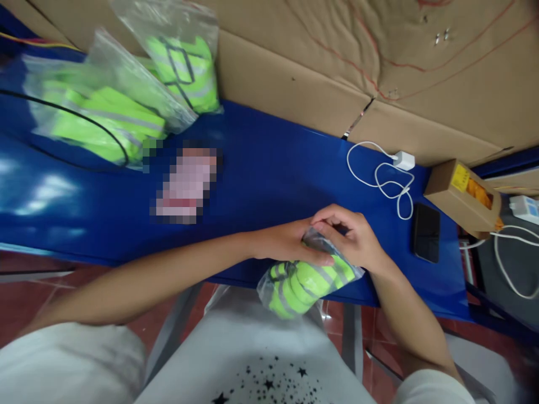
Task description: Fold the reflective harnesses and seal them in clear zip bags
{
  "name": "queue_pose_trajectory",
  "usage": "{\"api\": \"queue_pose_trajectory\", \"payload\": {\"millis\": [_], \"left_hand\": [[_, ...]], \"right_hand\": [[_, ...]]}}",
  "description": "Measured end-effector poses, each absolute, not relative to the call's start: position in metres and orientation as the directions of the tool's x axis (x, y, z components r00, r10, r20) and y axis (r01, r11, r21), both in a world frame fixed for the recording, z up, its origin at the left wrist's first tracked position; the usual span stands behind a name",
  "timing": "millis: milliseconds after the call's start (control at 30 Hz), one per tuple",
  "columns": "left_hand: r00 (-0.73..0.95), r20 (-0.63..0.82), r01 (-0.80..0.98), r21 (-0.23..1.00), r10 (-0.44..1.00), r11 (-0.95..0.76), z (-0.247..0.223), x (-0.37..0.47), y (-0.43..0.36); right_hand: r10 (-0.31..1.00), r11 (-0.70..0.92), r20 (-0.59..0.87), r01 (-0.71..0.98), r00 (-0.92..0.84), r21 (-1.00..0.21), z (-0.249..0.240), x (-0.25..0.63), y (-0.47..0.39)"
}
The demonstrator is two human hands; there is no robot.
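Note:
Both my hands grip one clear plastic bag [301, 283] that holds a rolled neon-green vest with grey stripes. The bag hangs at the near edge of the blue table [261, 168], over my lap. My left hand [290, 244] lies across the bag's top and pinches its mouth. My right hand [357, 238] holds the same mouth from the right, fingers curled onto the plastic.
Two more bagged green vests [105, 112] [185, 62] lie at the table's far left, with a black cable across one. A white charger with cord [403, 161], a black phone [426, 232] and a small cardboard box [463, 193] sit at right. Cardboard sheets [379, 50] line the far side.

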State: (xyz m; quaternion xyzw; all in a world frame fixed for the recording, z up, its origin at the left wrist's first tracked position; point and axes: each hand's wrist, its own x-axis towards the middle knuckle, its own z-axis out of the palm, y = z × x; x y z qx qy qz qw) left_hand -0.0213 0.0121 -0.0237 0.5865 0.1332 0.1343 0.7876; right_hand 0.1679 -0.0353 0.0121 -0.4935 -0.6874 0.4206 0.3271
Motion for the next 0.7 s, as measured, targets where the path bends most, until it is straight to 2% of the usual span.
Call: {"api": "queue_pose_trajectory", "payload": {"millis": [133,233,300,367,433,500,633,700], "left_hand": [[0.891,-0.127,0.074,0.988,0.435,0.137,-0.012,-0.031,0.022],[0.883,-0.133,0.183,0.981,0.450,-0.070,0.009,-0.046,0.030],[0.821,-0.073,0.252,0.936,0.567,-0.246,0.026,-0.060,0.034],[0.669,0.066,0.354,0.848,0.741,-0.394,0.043,-0.076,0.039],[0.454,0.238,0.464,0.759,0.859,-0.455,0.057,-0.094,0.045],[0.317,0.320,0.535,0.717,0.893,-0.447,0.069,-0.111,0.052],[0.302,0.265,0.627,0.668,0.916,-0.400,0.084,-0.134,0.060],[0.294,0.238,0.674,0.635,0.926,-0.378,0.087,-0.141,0.064]], "right_hand": [[0.977,0.211,0.198,0.416,-0.073,-0.885,0.011,0.177,-0.033],[0.939,0.216,0.311,0.449,0.150,-0.867,0.009,0.184,-0.025],[0.907,0.231,0.354,0.432,0.228,-0.872,0.008,0.188,-0.018],[0.896,0.232,0.354,0.399,0.267,-0.887,0.006,0.192,-0.013],[0.904,0.203,0.325,0.390,0.276,-0.898,0.002,0.195,-0.011],[0.922,0.173,0.301,0.436,0.242,-0.883,-0.004,0.196,-0.012],[0.950,0.216,0.309,0.631,0.040,-0.745,-0.012,0.188,-0.013],[0.947,0.274,0.313,0.676,-0.067,-0.684,-0.008,0.180,-0.011]]}}
